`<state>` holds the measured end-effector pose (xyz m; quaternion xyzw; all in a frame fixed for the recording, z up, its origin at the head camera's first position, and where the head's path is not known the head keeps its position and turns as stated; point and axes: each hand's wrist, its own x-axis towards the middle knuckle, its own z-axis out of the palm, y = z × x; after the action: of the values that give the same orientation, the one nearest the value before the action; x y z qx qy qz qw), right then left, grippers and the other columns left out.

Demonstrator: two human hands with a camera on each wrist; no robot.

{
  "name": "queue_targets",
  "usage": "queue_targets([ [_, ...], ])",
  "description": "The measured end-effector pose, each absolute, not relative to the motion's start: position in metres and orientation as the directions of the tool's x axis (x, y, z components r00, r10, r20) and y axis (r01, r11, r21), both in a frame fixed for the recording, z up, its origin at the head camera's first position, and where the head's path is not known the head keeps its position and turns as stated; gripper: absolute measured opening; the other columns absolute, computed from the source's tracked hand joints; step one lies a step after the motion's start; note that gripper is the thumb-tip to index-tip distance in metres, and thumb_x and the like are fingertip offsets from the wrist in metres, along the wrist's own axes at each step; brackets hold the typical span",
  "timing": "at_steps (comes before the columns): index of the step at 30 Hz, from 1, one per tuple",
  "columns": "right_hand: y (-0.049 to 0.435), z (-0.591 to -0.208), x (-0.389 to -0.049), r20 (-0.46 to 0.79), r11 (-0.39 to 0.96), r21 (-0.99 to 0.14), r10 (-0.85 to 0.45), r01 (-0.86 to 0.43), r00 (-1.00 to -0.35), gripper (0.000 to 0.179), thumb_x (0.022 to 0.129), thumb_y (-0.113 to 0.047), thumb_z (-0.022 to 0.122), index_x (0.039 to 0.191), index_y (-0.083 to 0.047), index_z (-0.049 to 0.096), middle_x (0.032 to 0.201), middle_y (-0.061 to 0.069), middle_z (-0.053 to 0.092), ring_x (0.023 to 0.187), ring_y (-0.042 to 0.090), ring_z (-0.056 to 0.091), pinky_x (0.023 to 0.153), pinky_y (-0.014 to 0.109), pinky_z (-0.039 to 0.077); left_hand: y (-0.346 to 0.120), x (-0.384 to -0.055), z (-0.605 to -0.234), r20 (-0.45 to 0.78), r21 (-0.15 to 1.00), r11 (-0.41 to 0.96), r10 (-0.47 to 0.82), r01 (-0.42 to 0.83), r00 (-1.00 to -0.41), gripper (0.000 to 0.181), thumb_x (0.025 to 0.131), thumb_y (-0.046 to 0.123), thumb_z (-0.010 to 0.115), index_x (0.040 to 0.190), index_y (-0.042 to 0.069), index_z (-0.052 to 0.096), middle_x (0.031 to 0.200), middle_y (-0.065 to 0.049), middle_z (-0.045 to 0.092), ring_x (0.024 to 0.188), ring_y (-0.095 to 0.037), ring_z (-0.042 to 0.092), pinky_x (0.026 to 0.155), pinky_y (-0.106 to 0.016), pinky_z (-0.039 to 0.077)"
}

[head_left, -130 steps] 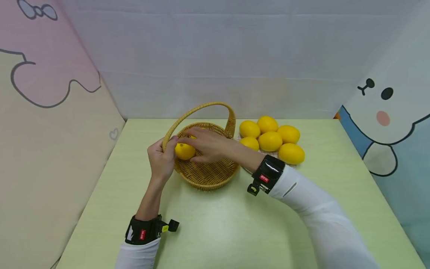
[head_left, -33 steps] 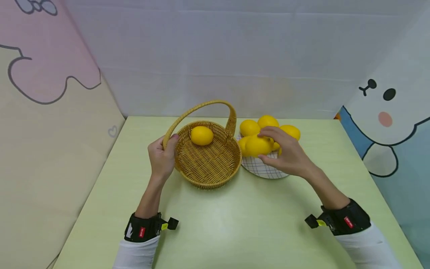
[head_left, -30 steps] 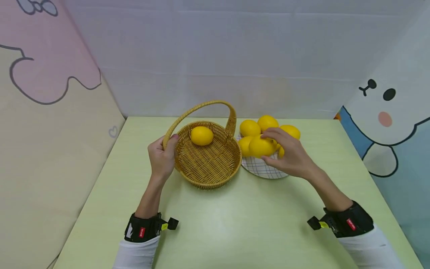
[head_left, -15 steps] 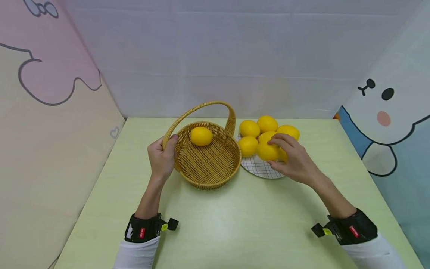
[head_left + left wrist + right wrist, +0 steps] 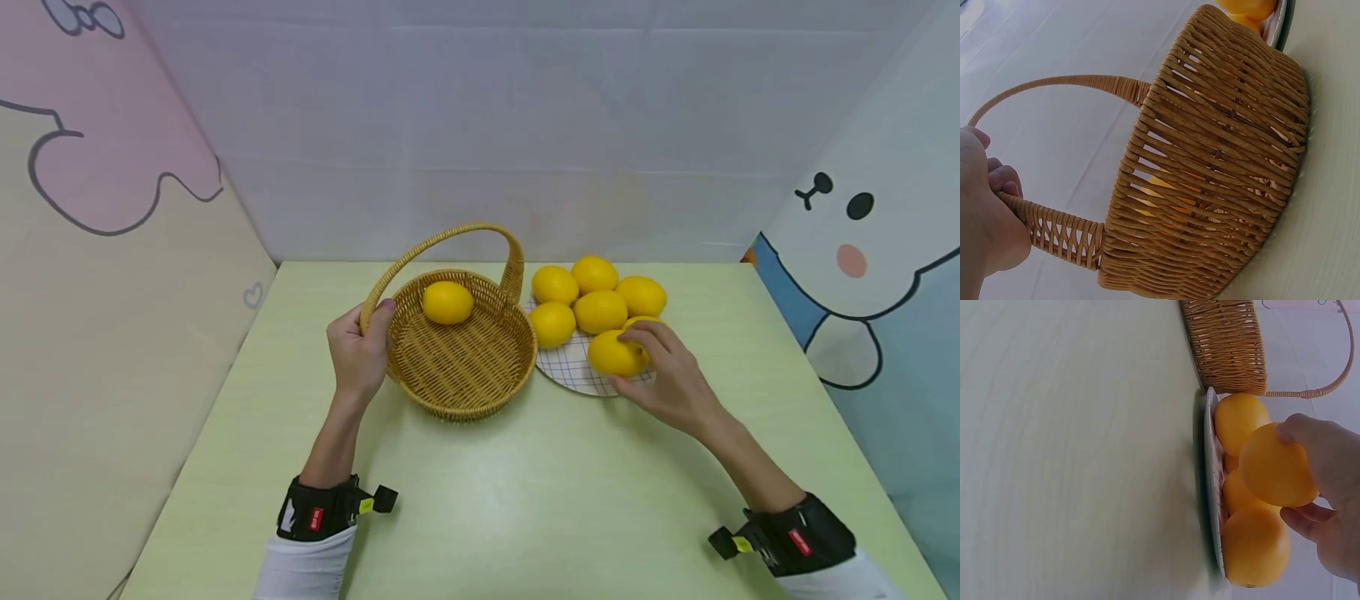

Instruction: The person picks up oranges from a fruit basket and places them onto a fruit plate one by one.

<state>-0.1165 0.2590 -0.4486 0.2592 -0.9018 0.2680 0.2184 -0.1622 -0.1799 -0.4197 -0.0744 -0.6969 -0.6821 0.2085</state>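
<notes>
My left hand (image 5: 359,350) grips the handle of a round wicker basket (image 5: 465,367); in the left wrist view the hand (image 5: 991,212) wraps the handle's lower end. One yellow lemon (image 5: 447,302) lies inside, toward the basket's back. Over the near right side of a white plate with a dark grid (image 5: 570,367), my right hand (image 5: 667,375) holds another lemon (image 5: 617,354) between thumb and fingers. The right wrist view has this held lemon (image 5: 1275,465) raised above the plate. Several lemons (image 5: 600,312) sit on the plate, one partly hidden behind the right hand.
The plate stands just right of the basket on a pale green table (image 5: 480,500). A whitish backdrop (image 5: 480,125) rises behind the table's far edge, and printed panels (image 5: 862,275) flank it. The basket's handle (image 5: 442,237) arches above its rim.
My right hand came from inside the basket to the plate with a lemon, then shifted right and nearer to me, lowering it. The left hand and basket stay put.
</notes>
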Motion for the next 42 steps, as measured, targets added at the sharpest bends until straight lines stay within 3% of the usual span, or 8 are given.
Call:
queue_targets([
  [6, 0.262, -0.456, -0.11, 0.511, 0.75, -0.375, -0.322, -0.544, -0.797, 0.067, 0.069, 0.001, 0.104, 0.126, 0.002, 0.068, 0.132, 0.024, 0.066, 0.119, 0.04, 0.064, 0.116, -0.004, 0.023, -0.18, -0.163, -0.419, 0.401, 0.916, 0.075, -0.195, 0.394, -0.895, 0.052, 0.109, 0.016, 0.065, 0.062, 0.007, 0.045, 0.051, 0.012, 0.04, 0.043, -0.001, 0.032, 0.04, -0.018, 0.022],
  [26, 0.267, -0.483, -0.101, 0.542, 0.755, -0.433, -0.218, -0.492, -0.812, 0.071, 0.067, 0.0, 0.102, 0.126, 0.009, 0.062, 0.127, 0.028, 0.062, 0.117, 0.043, 0.062, 0.116, -0.005, 0.024, -0.181, -0.162, -0.418, 0.39, 0.921, 0.068, -0.192, 0.385, -0.9, 0.052, 0.11, 0.018, 0.065, 0.062, 0.013, 0.047, 0.051, 0.012, 0.039, 0.043, -0.002, 0.032, 0.04, -0.018, 0.021],
  [35, 0.268, -0.487, -0.101, 0.544, 0.781, -0.406, -0.211, -0.475, -0.812, 0.073, 0.068, -0.003, 0.104, 0.127, 0.009, 0.062, 0.126, 0.028, 0.062, 0.109, 0.038, 0.061, 0.097, 0.003, 0.037, -0.18, -0.162, -0.42, 0.401, 0.916, 0.068, -0.186, 0.396, -0.897, 0.052, 0.11, 0.018, 0.064, 0.062, 0.012, 0.047, 0.052, 0.012, 0.04, 0.043, -0.002, 0.032, 0.04, -0.018, 0.022],
  [42, 0.27, -0.487, -0.1, 0.498, 0.818, -0.399, -0.186, -0.414, -0.847, 0.08, 0.072, -0.007, 0.105, 0.134, 0.009, 0.057, 0.13, 0.028, 0.059, 0.11, 0.039, 0.061, 0.097, 0.013, 0.042, -0.18, -0.163, -0.42, 0.4, 0.916, 0.063, -0.18, 0.396, -0.898, 0.051, 0.11, 0.017, 0.064, 0.062, 0.011, 0.046, 0.052, 0.012, 0.04, 0.043, -0.001, 0.032, 0.04, -0.018, 0.022],
])
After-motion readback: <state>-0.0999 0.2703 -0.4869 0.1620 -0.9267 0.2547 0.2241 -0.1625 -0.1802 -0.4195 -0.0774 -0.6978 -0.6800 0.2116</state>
